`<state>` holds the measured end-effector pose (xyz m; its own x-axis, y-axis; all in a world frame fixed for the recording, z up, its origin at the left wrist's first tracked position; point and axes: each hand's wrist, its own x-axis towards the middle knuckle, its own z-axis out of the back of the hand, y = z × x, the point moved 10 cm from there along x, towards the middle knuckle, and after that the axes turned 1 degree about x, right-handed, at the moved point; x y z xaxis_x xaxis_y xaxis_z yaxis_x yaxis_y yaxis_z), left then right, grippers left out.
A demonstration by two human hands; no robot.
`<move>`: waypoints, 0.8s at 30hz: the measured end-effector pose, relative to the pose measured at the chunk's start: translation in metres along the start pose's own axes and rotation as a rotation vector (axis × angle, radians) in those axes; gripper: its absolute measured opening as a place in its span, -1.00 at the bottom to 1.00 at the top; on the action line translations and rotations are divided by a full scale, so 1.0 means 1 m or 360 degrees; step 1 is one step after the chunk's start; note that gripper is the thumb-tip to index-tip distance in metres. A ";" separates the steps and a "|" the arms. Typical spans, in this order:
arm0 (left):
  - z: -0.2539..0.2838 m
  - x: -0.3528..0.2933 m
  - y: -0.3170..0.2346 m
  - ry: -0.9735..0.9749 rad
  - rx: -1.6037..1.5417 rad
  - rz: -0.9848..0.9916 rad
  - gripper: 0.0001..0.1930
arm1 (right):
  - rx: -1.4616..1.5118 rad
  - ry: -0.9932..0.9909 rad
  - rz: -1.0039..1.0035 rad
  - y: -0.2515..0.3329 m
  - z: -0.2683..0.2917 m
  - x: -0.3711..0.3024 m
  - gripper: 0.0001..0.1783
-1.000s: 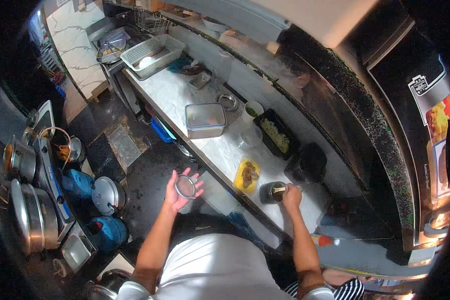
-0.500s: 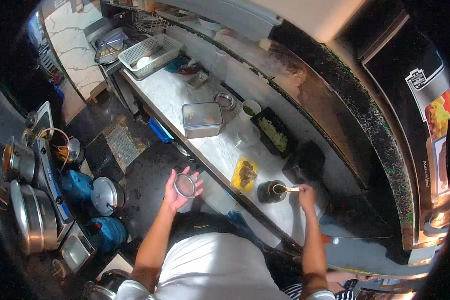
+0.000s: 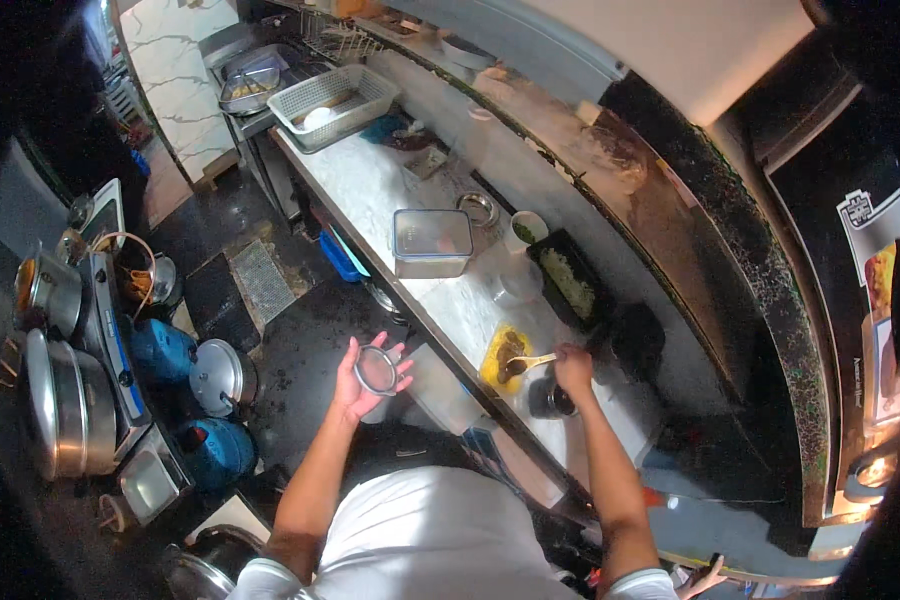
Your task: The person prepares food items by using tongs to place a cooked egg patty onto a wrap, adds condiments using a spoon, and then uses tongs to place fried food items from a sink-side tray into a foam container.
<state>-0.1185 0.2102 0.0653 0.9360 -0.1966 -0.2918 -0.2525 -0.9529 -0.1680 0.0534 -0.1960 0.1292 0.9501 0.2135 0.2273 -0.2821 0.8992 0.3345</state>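
My left hand (image 3: 346, 396) is palm up, fingers curled around the edge of a round, clear jar lid (image 3: 376, 370). In my right hand (image 3: 574, 370) is the pale handle of a spoon (image 3: 538, 360). The spoon's bowl is over a portion of yellow food topped with brown pieces (image 3: 500, 345), close to the front of the counter. Whether the spoon touches the food is hard to tell. Just below my right wrist stands a dark jar (image 3: 544, 402) with its top uncovered, partly covered by the hand.
On the marble counter (image 3: 360, 212) are a lidded plastic box (image 3: 433, 250), a black tray of chopped pale food (image 3: 567, 283), a white cup of greens (image 3: 523, 232) and a grey basket (image 3: 365, 115). Pots (image 3: 75, 410), a stove and blue gas cylinders (image 3: 215, 450) are at left.
My right hand has moved left with the spoon, from the dark jar to above the yellow food. The left hand still holds the lid. The view has shifted slightly.
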 end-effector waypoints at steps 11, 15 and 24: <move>0.004 -0.003 -0.011 0.0011 -0.0020 -0.0044 -0.21 | -0.0321 -0.0269 0.0381 0.076 0.008 0.024 -0.78; 0.000 0.004 -0.005 0.0008 0.0003 -0.0029 -0.20 | -0.0218 -0.0239 0.0410 0.099 0.038 0.007 -0.80; -0.004 0.016 0.010 0.0071 0.0142 0.0016 -0.27 | 0.0258 -0.0414 -0.0591 -0.035 0.143 -0.063 -0.77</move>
<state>-0.1055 0.1963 0.0625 0.9428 -0.2183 -0.2521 -0.2811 -0.9269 -0.2488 -0.0150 -0.2958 0.2337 0.9317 -0.2320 0.2796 0.0333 0.8208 0.5702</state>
